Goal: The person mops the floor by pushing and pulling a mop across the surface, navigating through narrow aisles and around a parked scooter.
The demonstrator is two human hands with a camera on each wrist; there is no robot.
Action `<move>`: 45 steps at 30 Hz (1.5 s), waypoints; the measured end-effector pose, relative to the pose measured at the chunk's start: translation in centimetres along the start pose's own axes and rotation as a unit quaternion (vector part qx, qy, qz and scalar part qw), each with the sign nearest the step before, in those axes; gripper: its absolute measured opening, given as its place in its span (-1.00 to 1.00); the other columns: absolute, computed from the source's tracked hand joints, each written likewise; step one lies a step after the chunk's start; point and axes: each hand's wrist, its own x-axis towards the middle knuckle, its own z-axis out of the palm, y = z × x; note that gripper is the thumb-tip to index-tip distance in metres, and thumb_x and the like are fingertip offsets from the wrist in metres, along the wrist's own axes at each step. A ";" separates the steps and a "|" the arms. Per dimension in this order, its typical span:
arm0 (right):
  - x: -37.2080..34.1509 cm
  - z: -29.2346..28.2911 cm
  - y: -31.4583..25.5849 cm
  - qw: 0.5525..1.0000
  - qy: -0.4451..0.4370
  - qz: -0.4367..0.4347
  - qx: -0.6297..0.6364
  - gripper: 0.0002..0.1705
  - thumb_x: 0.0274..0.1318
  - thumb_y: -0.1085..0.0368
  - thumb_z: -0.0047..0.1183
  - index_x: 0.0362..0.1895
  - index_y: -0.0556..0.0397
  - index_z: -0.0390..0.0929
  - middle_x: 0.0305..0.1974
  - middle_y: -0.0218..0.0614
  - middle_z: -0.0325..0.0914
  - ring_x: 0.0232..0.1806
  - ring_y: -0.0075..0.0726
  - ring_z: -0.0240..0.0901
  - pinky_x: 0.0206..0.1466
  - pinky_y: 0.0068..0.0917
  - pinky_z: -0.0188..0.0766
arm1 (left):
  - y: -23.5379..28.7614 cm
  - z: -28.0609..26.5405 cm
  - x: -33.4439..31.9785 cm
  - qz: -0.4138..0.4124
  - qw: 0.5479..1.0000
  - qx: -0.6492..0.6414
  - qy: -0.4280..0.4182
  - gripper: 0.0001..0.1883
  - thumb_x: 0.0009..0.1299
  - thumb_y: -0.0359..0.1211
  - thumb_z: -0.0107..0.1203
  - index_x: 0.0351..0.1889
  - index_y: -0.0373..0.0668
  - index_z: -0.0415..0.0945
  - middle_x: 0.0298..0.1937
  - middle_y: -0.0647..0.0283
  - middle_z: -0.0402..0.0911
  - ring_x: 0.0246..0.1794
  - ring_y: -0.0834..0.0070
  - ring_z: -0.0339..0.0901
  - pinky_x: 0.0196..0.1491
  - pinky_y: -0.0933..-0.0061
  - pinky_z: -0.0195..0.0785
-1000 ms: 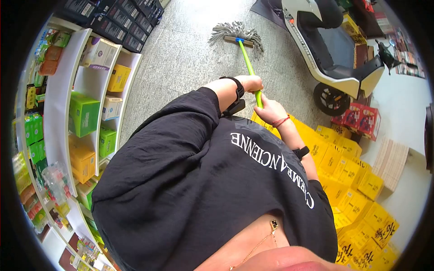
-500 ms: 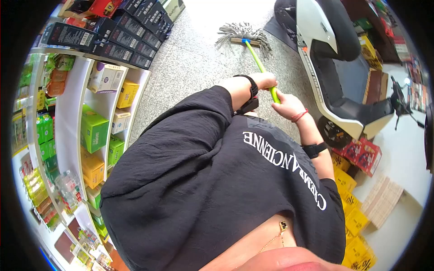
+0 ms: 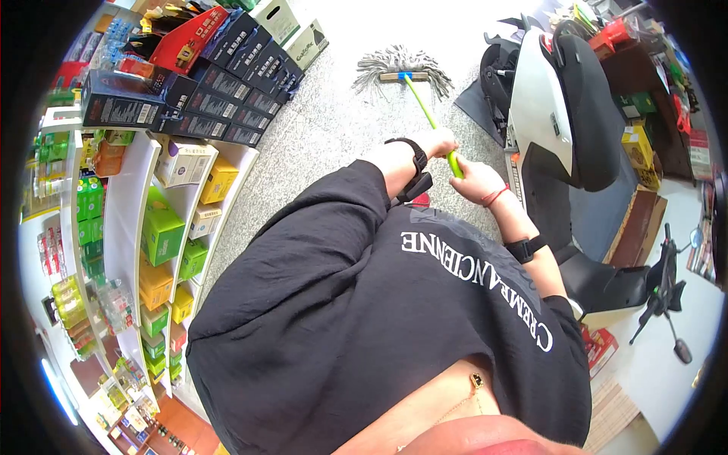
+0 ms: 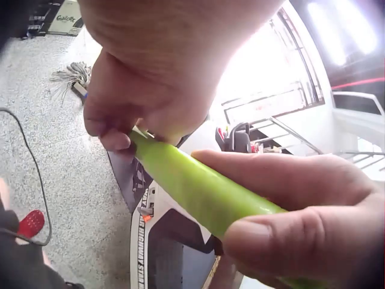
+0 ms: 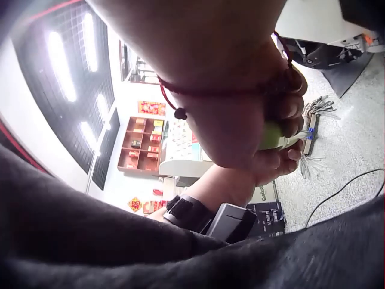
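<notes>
a: what are the hands holding?
b: a mop [image 3: 422, 105], gripped by both. the left hand [image 3: 438, 142] has its fingers curled firmly round the green handle [image 4: 198, 183]. the right hand [image 3: 478, 180], with a red cord bracelet [image 3: 497, 195] at its wrist, is closed round the near end, thumb along one side.
a: which hand is farther out?
b: the left, just beyond the right.
a: where does the mop go from there?
b: away from the person, slanting slightly left. its grey string head [image 3: 402, 67] lies spread on the speckled floor [image 3: 326, 102] at the far side.
a: what's to the left?
b: white shelves [image 3: 125, 178] with green and yellow boxes [image 3: 162, 226]; farther off, stacked black boxes [image 3: 231, 98].
a: and to the right?
b: a white scooter [image 3: 540, 114] with a black seat [image 3: 585, 114], a dark mat [image 3: 478, 110] beside it.
a: anything nearer?
b: the person's loose black top [image 3: 303, 288], white lettering across the chest. the left wrist view also catches a red shoe [image 4: 31, 223].
</notes>
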 end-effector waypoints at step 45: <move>70.3 -47.4 3.9 0.940 -0.114 -0.251 -0.203 -0.61 -0.24 0.19 -0.07 -0.27 0.15 0.36 -0.42 0.01 0.45 -0.34 0.01 0.42 -0.24 -0.22 0.32 | -8.9 -59.5 47.8 -0.066 0.928 -0.341 0.135 -0.71 0.13 -0.16 -0.04 -0.29 -0.13 0.43 -0.67 0.40 0.33 -0.57 0.53 0.34 -0.68 0.40 0.26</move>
